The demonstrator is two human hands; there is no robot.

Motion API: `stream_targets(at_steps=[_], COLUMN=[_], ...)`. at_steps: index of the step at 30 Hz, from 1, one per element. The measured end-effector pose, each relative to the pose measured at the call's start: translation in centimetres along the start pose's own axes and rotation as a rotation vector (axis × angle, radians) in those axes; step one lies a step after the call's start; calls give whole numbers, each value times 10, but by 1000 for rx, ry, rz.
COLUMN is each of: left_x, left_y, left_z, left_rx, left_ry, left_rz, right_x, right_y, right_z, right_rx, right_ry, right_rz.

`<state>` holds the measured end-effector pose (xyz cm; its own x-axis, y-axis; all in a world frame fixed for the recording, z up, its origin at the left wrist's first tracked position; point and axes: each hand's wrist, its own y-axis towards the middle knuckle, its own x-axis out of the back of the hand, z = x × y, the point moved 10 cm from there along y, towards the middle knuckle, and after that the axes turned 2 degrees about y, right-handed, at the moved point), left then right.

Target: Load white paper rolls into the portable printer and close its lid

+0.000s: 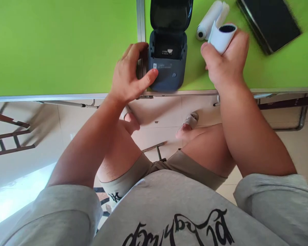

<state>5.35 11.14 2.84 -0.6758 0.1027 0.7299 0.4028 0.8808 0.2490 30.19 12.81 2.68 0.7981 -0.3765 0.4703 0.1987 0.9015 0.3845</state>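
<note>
A dark blue-grey portable thermal printer (166, 68) sits at the front edge of the green table, its black lid (171, 13) raised and its paper bay exposed. My left hand (132, 70) rests against the printer's left side, thumb on its front face and fingers spread along the edge. In my right hand (227, 58) is a white paper roll (222, 39), gripped between thumb and fingers, with its dark hollow core facing up. Just behind it, a second paper roll (210, 18) lies on the table; some loose paper shows between the two.
A black flat case or notebook (270, 22) lies at the back right of the green table (64, 44). A metal seam (141, 20) runs across the tabletop left of the printer. Below the table are my legs, the tiled floor and a wooden stool or chair frame (12, 136) at left.
</note>
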Motion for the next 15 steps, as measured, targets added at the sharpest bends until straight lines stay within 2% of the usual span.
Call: stream_targets(at_steps=[5, 11, 15], left_x=[1, 7, 8], left_y=[-8, -27, -33], left_z=[-3, -18, -21], left_rx=[63, 57, 42], left_ry=[38, 122, 156], left_rz=[31, 80, 64], right_x=[3, 8, 11], right_y=[-12, -32, -34], right_z=[17, 28, 29], right_rx=[-20, -26, -74], right_ry=[-22, 39, -23], right_rz=[51, 130, 111])
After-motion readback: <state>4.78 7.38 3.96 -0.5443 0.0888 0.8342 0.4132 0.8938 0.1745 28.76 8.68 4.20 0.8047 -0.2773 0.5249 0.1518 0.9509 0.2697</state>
